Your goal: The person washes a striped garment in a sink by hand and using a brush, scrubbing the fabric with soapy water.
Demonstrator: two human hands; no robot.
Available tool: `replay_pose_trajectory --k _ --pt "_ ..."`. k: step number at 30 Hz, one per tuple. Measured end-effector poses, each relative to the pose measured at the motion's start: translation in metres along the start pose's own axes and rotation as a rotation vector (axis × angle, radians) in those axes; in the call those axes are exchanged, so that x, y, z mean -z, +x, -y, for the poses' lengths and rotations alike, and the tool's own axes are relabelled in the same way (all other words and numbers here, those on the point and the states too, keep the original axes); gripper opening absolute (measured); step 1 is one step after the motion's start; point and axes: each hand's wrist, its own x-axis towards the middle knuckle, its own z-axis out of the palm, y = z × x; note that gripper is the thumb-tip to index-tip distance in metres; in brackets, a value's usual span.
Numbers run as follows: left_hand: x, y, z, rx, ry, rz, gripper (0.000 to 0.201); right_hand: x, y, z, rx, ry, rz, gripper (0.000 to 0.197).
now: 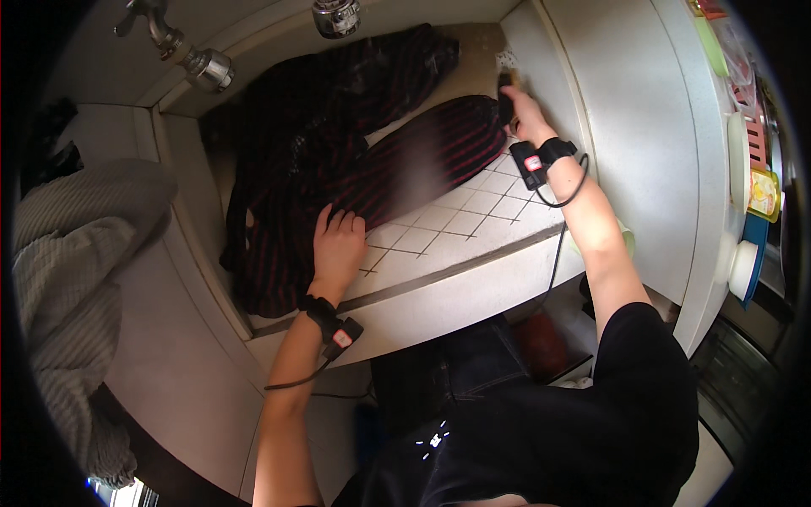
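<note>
Nearest the camera is the person's black shirt (549,414), facing the front edge of a pale sink (448,296). Inside it, a ribbed slab (456,215) with crossed diagonal grooves carries a dark red-and-black striped garment (414,165). This item runs from the front left corner of the sink, bunched along the left wall and toward the back, with one length stretched across to the right.

Left hand (340,249): palm down on the garment near the front edge, fingers extended and close together, gripping nothing visible. Right hand (530,120): at the right wall, closed around a dark brush-like object (506,97) beside the garment's right end; blur prevents firm identification.

Two metal taps, a left tap (209,69) and a centre tap (336,19), overhang the back edge.

Risks, in this inspector's judgement: the garment could slide or bunch if the left hand presses too lightly; knuckles could strike the right wall, given the narrow clearance; the thin cable (557,258) crossing the front edge could snag or get wet, as could the wrist-mounted box (530,165) above it.
</note>
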Motion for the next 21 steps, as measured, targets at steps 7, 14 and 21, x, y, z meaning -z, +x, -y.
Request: replay_pose_trajectory --k 7,14,21 --pt "0.002 0.0 0.019 0.555 -0.956 -0.132 0.017 -0.021 -0.038 0.065 0.006 0.827 -0.04 0.035" --pt "0.001 -0.002 0.024 0.745 -0.648 0.063 0.06 -0.077 0.015 0.021 0.448 -0.617 0.015 0.076" --pt "-0.005 -0.003 0.011 0.616 -0.214 0.144 0.048 -0.073 0.056 -0.006 0.775 -1.079 0.046 0.059"
